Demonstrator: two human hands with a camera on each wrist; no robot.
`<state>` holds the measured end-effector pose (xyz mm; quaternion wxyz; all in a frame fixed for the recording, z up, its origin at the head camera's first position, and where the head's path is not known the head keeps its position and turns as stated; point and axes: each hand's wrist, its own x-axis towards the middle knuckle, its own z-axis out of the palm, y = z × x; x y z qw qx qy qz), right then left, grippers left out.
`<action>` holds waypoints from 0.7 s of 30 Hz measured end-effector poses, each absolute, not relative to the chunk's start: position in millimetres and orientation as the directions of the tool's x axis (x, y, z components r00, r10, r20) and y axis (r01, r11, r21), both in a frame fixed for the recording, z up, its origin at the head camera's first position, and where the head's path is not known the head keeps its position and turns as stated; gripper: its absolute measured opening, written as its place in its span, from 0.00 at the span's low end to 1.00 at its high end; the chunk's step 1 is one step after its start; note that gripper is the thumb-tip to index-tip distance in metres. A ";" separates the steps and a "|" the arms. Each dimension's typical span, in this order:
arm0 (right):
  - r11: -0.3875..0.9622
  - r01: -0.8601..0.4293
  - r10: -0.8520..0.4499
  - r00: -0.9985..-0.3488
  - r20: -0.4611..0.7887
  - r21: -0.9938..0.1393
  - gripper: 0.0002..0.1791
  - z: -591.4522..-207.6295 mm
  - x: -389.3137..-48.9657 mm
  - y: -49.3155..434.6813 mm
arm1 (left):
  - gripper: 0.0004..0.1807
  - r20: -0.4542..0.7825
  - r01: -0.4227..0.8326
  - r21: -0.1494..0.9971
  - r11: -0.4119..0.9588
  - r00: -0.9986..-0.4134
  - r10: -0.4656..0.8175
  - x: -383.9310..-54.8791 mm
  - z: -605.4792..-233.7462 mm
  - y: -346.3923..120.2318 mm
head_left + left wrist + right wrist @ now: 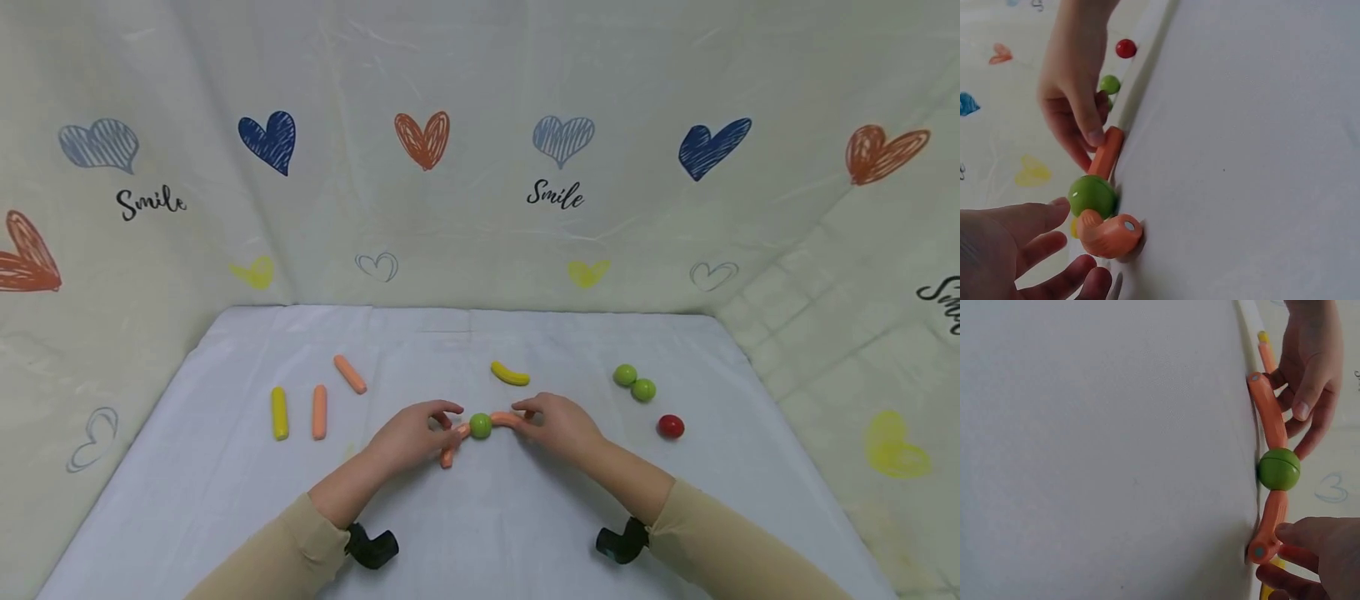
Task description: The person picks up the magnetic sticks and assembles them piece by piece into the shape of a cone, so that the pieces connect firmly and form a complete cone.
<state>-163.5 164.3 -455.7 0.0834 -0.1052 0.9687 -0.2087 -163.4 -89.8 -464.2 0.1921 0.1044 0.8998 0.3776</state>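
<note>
A green ball (481,426) sits on the white tabletop between two curved orange magnetic sticks, one end of each meeting it. Around the left orange stick (1113,237), bent downward in the head view, my left hand (412,435) has its fingers loosely spread; the left wrist view shows a gap between thumb and stick. With thumb and fingers, my right hand (562,427) pinches the right orange stick (504,418) near its outer part. A small metallic disc shows on the free end of each stick in the wrist views.
Left on the table lie a straight yellow stick (280,414) and two straight orange sticks, one upright in view (320,412), one slanted (350,374). A curved yellow stick (510,374) lies behind the ball. Two green balls (643,390) and a red ball (671,427) are at right.
</note>
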 end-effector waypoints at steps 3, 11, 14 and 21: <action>0.889 -0.150 -0.230 -0.963 -0.139 -0.432 0.20 -455.0 -161.5 164.6 | 0.23 -0.258 0.089 0.712 0.697 -0.890 0.376 -170.1 -464.3 -85.4; 0.874 -0.120 -0.227 -0.957 -0.179 -0.470 0.19 -455.9 -157.8 164.1 | 0.22 -0.280 0.151 0.664 0.732 -0.858 0.431 -180.4 -462.5 -73.3; 0.874 -0.123 -0.230 -0.957 -0.177 -0.470 0.19 -457.1 -157.7 164.5 | 0.21 -0.279 0.171 0.655 0.736 -0.850 0.446 -180.1 -460.6 -69.2; 0.869 -0.123 -0.227 -0.960 -0.166 -0.478 0.16 -459.9 -156.7 164.8 | 0.18 -0.270 0.170 0.654 0.738 -0.858 0.436 -177.8 -456.7 -64.9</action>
